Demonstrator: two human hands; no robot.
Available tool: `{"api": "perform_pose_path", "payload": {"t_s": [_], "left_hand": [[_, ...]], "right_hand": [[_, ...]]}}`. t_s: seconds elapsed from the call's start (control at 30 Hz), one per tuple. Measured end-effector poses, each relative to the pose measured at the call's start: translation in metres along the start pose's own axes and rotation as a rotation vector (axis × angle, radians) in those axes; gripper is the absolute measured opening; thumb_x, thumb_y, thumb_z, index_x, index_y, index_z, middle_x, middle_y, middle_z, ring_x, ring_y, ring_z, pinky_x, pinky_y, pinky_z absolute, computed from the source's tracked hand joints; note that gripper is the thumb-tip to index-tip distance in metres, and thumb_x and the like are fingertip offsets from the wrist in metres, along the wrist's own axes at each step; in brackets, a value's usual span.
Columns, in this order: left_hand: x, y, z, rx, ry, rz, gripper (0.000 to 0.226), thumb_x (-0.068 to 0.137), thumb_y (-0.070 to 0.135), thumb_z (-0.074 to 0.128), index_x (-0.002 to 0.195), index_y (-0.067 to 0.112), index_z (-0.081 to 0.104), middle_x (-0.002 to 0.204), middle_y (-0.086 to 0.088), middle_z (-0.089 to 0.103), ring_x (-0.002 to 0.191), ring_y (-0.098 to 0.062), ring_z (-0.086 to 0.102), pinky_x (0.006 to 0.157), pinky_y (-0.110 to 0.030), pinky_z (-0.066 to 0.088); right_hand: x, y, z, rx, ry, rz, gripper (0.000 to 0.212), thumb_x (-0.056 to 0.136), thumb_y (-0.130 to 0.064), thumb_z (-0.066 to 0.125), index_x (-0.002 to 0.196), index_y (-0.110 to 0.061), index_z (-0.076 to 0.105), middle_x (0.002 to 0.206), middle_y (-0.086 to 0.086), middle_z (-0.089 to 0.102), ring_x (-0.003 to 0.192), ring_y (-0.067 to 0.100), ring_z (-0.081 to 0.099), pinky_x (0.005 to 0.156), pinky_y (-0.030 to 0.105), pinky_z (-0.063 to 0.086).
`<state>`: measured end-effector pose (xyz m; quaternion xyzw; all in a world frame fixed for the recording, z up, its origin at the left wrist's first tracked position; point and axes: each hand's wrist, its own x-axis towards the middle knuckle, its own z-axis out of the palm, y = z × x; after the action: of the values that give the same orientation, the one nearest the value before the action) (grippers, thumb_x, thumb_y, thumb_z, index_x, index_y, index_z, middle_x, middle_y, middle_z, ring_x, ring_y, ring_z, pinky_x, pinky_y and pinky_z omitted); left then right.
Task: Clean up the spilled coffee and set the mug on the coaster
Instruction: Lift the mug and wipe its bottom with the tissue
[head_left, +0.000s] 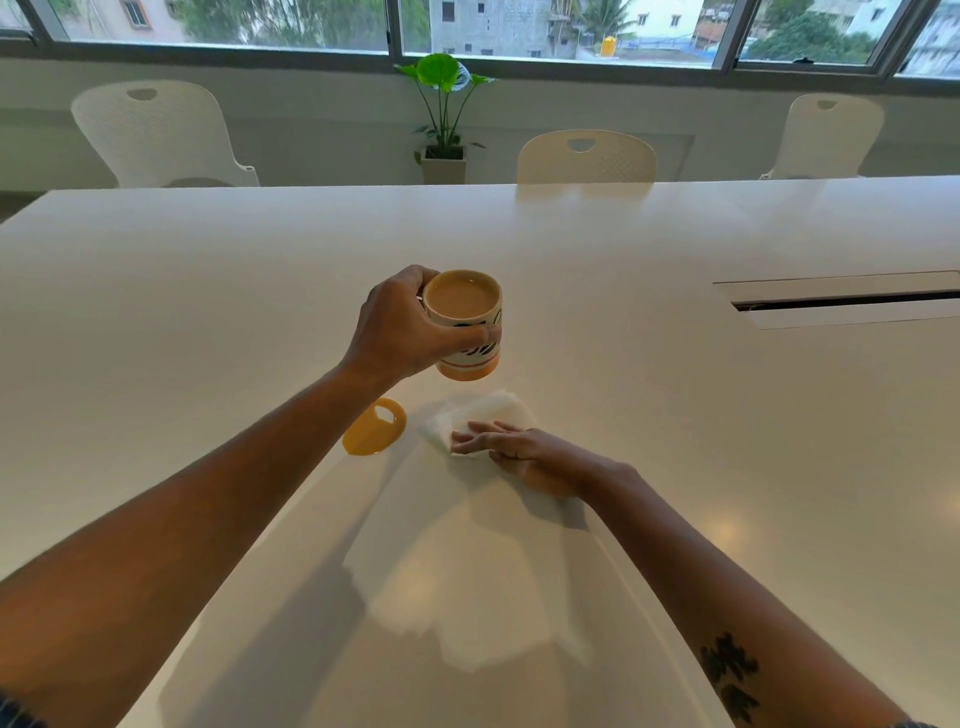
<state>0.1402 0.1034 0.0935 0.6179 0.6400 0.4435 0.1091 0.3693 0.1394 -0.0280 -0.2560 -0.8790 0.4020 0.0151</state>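
White table (623, 364) | left hand (400, 332) grips upright mug (467, 325) | right hand (519, 449) flat, open on napkin (488, 413)

Your forearms are bare up past the elbows, only a sliver of dark striped sleeve (15, 714) showing at the bottom corner. There's a dark blotchy tattoo (731, 678) on your right forearm (727, 597).

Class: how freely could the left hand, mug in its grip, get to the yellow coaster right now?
Probably freely: the left hand holds the mug above the table, the yellow coaster lies bare, and the tissue sits beside it.
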Motion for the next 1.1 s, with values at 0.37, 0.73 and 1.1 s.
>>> {"api": "perform_pose_path", "payload": {"t_s": [0.37, 0.73, 1.1], "left_hand": [[-0.004, -0.003, 0.005, -0.010, 0.006, 0.001, 0.090, 0.060, 0.071, 0.084, 0.128, 0.018, 0.061, 0.120, 0.002, 0.071, 0.103, -0.019, 0.068, 0.081, -0.033, 0.063], [-0.016, -0.008, 0.030, -0.042, -0.058, -0.024, 0.091, 0.057, 0.074, 0.085, 0.126, 0.020, 0.062, 0.116, 0.007, 0.071, 0.101, -0.017, 0.068, 0.082, -0.038, 0.063], [-0.026, -0.012, 0.056, -0.059, -0.087, -0.097, 0.091, 0.046, 0.077, 0.085, 0.118, 0.025, 0.065, 0.107, 0.011, 0.073, 0.096, -0.013, 0.070, 0.082, -0.041, 0.062]], "right_hand": [[-0.043, -0.030, 0.032, 0.296, -0.017, -0.048, 0.038, 0.111, 0.005, 0.041, 0.139, 0.001, 0.066, 0.154, 0.009, 0.061, 0.155, 0.011, 0.040, 0.127, 0.023, 0.027], [-0.099, -0.061, 0.047, 0.599, -0.146, 0.051, 0.032, 0.107, -0.002, 0.044, 0.125, -0.001, 0.072, 0.128, 0.020, 0.071, 0.125, 0.034, 0.065, 0.112, 0.049, 0.047], [-0.194, -0.017, 0.040, 1.478, 0.526, 0.240, 0.041, 0.097, -0.017, 0.068, 0.133, 0.003, 0.067, 0.119, 0.021, 0.070, 0.105, 0.033, 0.072, 0.089, 0.043, 0.063]]}}
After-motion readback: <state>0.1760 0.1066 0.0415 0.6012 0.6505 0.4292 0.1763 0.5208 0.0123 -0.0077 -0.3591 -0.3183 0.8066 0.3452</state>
